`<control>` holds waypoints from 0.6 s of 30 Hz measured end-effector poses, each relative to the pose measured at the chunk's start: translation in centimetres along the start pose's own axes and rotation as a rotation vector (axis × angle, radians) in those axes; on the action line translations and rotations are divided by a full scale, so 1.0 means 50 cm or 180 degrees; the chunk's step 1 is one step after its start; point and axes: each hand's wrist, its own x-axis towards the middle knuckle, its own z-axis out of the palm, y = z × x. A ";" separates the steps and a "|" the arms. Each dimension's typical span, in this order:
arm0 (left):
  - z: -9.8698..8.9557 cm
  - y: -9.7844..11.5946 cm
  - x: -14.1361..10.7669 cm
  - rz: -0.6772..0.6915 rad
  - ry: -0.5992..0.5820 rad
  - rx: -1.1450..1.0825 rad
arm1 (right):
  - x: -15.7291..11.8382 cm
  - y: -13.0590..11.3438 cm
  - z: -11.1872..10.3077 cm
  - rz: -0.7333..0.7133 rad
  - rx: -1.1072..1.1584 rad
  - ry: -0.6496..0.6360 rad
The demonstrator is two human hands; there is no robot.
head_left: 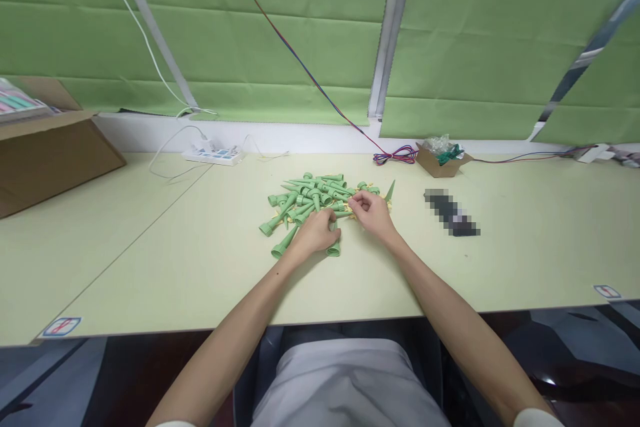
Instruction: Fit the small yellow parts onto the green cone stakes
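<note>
A loose pile of green cone-shaped plastic pieces (316,195) lies on the pale table, with small yellow pieces (389,207) among and under them. My left hand (319,230) is at the front of the pile, its fingers curled over a green cone (333,249) whose wide end shows below them. My right hand (369,208) is at the pile's right side, thumb and forefinger pinched together; whatever is between them is too small to name. Another green cone (284,243) lies to the left of my left hand.
On the pale table (190,267), a power strip (214,155) stands at the back left beside a cardboard box (55,150). Toward the back right are a cable coil (395,155), a small carton (436,163) and a blurred dark object (453,213).
</note>
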 end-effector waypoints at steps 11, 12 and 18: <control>-0.006 0.013 -0.003 0.0417 -0.0152 -0.0502 | 0.001 0.006 0.000 -0.0058 -0.0084 0.0024; -0.007 0.013 -0.003 0.0425 -0.0142 -0.0568 | 0.001 0.006 0.000 -0.0050 -0.0073 0.0029; -0.003 0.004 0.004 0.0433 0.0218 -0.0815 | 0.000 -0.003 -0.001 -0.0085 -0.0139 0.0095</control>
